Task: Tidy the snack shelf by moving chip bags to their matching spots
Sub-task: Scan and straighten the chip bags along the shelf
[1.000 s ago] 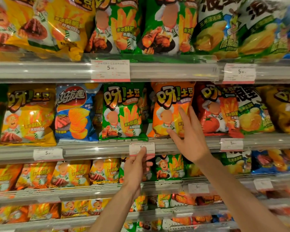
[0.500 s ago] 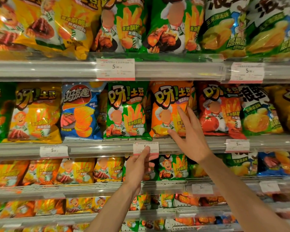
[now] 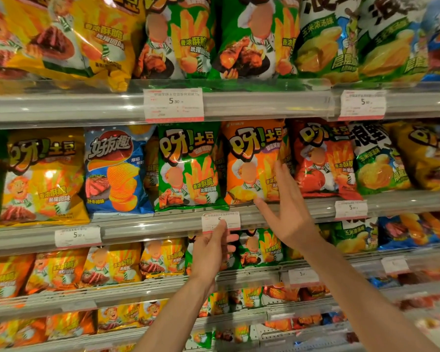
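Observation:
An orange chip bag (image 3: 249, 158) stands upright on the middle shelf (image 3: 150, 226), between a green bag (image 3: 188, 166) and a red bag (image 3: 323, 161). My right hand (image 3: 287, 212) lies against the orange bag's lower right part, fingers straight and spread, thumb near the bag's bottom edge. My left hand (image 3: 211, 252) reaches up to the white price tag (image 3: 221, 221) on the shelf rail below the green bag. Its thumb is on the tag's front and the other fingers curl behind the tag.
A blue ridged-chip bag (image 3: 114, 171) and a yellow bag (image 3: 43, 176) stand left of the green one. White-green bags (image 3: 376, 158) and a dark yellow bag (image 3: 424, 153) fill the right. Shelves above and below are packed with more bags behind clear rails.
My right hand has slid down and a little right on the orange bag. My left hand stays at the price tag. The view has shifted slightly, so the shelf looks moved right.

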